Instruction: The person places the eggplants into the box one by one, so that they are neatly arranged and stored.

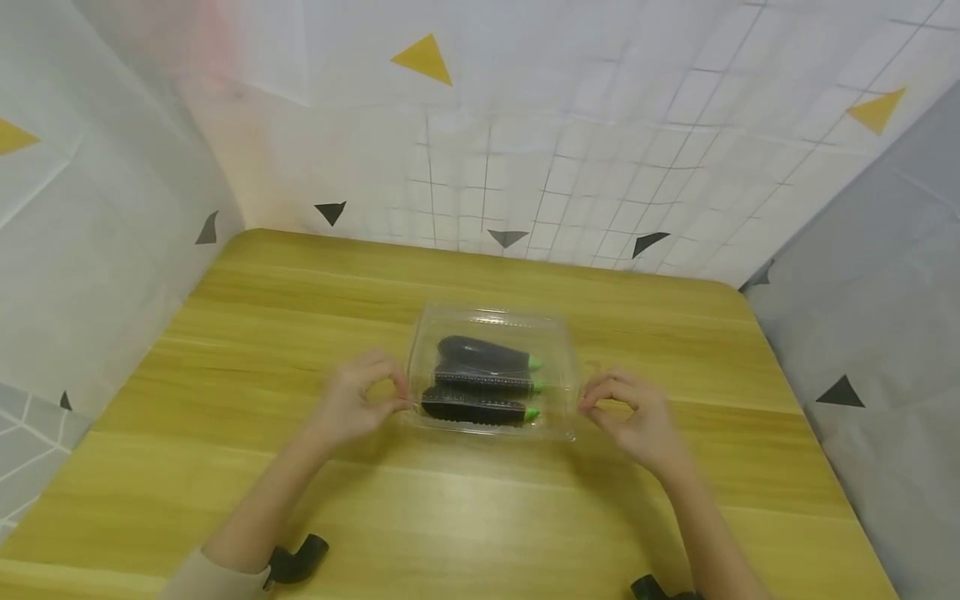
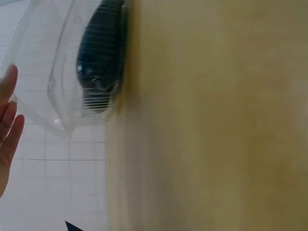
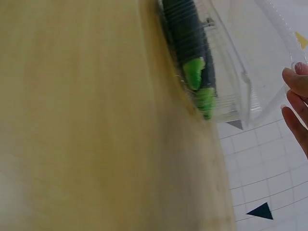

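A clear plastic clamshell box point(image 1: 557, 417) sits mid-table with three dark eggplants point(image 1: 472, 408) inside, their green stem ends pointing right. Its lid point(image 2: 36, 91) stands raised at an angle above the tray part in both wrist views. At the left side, my left hand point(image 1: 360, 398) pinches the lid's edge between thumb and fingers. My right hand point(image 1: 628, 417) pinches the opposite edge, with thumb and fingertips at the lid point(image 3: 267, 53) in the right wrist view. Eggplants point(image 3: 185, 38) show through the ribbed tray wall, below the lid.
The wooden table point(image 1: 465, 517) has rounded far corners. Behind it hangs a pale sheet point(image 1: 360, 150) with grid lines and triangles, and more sheeting lines both sides. Black curved pieces point(image 1: 300, 558) sit by both wrists.
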A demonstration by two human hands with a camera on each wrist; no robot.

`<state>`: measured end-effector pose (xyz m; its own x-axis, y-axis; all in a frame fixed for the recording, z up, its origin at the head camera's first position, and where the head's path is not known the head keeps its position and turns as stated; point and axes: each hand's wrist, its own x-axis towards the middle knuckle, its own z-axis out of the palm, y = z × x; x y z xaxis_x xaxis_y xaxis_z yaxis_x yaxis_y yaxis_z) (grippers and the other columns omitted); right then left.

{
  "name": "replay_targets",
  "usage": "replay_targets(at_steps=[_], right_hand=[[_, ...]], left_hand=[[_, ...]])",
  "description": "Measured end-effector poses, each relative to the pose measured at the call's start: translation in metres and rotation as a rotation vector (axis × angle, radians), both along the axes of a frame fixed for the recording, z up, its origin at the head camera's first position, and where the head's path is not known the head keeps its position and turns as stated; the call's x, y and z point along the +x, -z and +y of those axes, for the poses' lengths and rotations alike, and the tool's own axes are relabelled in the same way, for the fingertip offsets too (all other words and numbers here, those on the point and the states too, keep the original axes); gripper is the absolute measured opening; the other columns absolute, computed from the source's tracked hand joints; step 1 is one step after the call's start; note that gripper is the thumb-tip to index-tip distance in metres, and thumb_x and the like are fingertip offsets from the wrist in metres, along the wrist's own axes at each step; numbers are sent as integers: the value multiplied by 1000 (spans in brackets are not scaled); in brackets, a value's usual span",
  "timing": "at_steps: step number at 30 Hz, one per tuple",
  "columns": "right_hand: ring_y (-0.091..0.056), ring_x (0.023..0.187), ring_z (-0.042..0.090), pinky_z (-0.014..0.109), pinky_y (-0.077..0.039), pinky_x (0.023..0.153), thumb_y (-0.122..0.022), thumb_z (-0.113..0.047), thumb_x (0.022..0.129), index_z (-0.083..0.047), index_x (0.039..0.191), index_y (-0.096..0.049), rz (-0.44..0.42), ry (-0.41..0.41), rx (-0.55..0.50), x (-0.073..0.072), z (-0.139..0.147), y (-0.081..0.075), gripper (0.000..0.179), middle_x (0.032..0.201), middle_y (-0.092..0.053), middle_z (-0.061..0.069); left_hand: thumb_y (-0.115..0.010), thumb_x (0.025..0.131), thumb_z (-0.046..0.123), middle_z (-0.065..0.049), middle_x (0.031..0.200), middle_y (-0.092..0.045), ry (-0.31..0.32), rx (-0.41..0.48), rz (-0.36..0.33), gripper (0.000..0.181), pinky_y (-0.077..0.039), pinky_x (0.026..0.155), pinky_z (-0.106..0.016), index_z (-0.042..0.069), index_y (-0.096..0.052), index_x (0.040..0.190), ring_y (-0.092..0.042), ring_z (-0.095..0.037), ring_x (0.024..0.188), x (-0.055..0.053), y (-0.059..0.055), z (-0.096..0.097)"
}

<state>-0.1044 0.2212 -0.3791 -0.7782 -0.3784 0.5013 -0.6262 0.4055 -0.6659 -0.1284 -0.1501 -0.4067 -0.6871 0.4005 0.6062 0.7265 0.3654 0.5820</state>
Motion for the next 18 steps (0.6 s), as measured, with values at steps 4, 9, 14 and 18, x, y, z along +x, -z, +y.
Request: replay_targets(at_steps=[4,9,14,18], right_hand=[[-64,86,25,15,-48,86,-73,29,60,-5,75,-67,102,5,25,-3,3,28,38,85,-66,11],[-64,89,21,14,-46,89,-75,24,61,-11,78,-69,138,31,75,-4,8,47,39,89,-68,2],[-63,89,21,13,-45,89,-73,20,65,-11,80,-71,172,21,140,-1,7,50,35,91,-68,0],[-63,89,21,13,-44,90,-70,22,65,-9,81,-71,183,26,161,1,4,51,36,92,-68,0]], left_hand=[[-85,61,-6,6,82,-62,-9,-34,67,32,-51,77,-21,12,-63,76,-58,-12,80,5,14,1],[-85,59,-6,7,86,-62,-41,-71,92,34,-50,82,-21,13,-65,78,-57,-13,85,9,22,1],[-85,62,-5,6,89,-61,-78,-132,112,31,-51,81,-24,12,-65,79,-56,-14,88,14,27,-2],[-86,64,0,5,91,-62,-119,-190,101,28,-52,82,-29,12,-67,80,-56,-15,90,17,30,-3]])
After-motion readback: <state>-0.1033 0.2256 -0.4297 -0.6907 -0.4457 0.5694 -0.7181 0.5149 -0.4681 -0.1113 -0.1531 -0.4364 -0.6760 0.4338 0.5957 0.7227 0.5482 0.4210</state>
